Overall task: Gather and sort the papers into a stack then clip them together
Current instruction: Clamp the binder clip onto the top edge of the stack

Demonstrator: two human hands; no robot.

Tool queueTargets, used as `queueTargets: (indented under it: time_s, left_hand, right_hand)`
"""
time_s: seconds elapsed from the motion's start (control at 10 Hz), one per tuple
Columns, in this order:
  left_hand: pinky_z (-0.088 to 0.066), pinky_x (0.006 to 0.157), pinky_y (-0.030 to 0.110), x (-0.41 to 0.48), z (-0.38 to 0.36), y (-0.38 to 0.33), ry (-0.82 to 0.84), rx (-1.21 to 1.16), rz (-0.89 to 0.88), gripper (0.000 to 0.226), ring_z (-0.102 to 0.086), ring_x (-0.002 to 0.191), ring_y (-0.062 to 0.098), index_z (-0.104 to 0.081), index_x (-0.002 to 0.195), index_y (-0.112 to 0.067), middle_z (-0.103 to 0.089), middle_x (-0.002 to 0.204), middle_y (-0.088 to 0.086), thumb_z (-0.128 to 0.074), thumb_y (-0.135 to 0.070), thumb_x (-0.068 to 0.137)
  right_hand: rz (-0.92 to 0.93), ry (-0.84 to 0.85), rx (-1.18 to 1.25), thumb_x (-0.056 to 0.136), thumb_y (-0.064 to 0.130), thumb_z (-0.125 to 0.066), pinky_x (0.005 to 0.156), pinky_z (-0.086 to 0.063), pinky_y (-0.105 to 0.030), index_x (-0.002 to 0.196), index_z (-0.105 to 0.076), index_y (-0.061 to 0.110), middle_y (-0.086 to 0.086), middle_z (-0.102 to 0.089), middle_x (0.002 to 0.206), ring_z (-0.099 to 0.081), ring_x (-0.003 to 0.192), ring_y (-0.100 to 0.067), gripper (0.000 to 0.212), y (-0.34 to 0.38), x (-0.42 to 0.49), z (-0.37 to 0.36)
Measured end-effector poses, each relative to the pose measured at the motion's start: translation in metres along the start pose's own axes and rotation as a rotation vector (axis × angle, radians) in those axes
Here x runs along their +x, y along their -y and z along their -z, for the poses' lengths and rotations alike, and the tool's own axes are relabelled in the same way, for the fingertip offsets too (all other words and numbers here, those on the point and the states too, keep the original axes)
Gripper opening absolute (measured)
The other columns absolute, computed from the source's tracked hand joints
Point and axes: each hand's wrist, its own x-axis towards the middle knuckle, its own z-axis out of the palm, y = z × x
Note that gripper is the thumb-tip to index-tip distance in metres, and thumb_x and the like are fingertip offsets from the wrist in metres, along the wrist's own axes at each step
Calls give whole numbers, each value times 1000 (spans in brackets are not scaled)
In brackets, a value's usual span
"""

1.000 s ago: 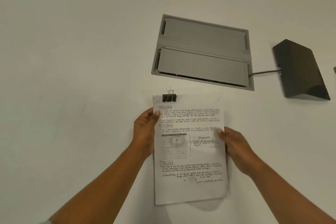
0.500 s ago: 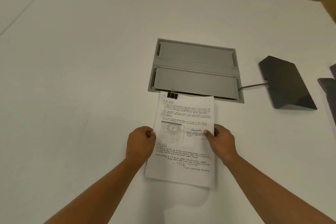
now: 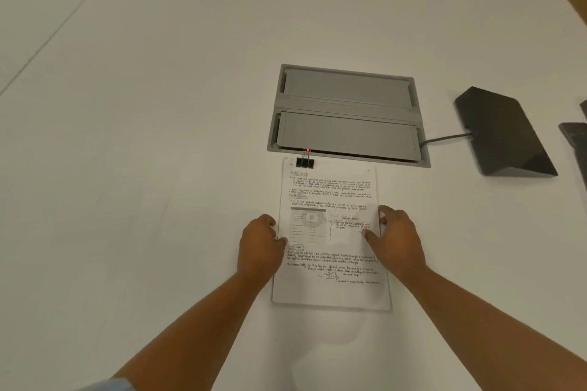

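Observation:
A stack of handwritten papers (image 3: 330, 289) lies flat on the white table (image 3: 158, 168), its top edge just below the grey panel. A black binder clip (image 3: 305, 162) grips the stack's top left corner. My left hand (image 3: 259, 247) sits at the stack's left edge, fingers curled and thumb on the top sheet. My right hand (image 3: 397, 241) is at the right edge, its fingers spread and lifted, with only the thumb tip touching the sheet.
A grey recessed cable panel (image 3: 347, 114) with a small red light is set into the table beyond the papers. A black wedge-shaped device (image 3: 502, 133) with a cable lies to the right. Another dark object (image 3: 576, 136) shows at the right border.
The clipped stack came down from a tilted hold onto the table and moved away from me towards the panel. My right hand's fingers have spread off the edge.

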Motion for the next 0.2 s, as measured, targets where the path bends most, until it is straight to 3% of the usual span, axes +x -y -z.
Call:
queueTargets:
  time_s: [0.1, 0.2]
  left_hand:
    - [-52, 91, 34, -7, -1, -3, -25, 51, -7, 58, -62, 111, 25, -48, 132, -11, -58, 124, 6, -77, -20, 82]
    - [-51, 89, 35, -12, 9, -7, -50, 216, -82, 60, -59, 116, 25, -43, 132, -12, -53, 129, 6, -77, -23, 83]
  right_hand:
    - [-73, -3, 39, 77, 39, -78, 95, -51, -43, 143, -41, 10, -8, -58, 124, -55, 118, -27, 80, 3, -2, 6]
    - [-52, -24, 97, 77, 41, -79, 92, -53, -41, 141, -44, 11, -6, -59, 122, -58, 112, -26, 79, 11, -7, 15]
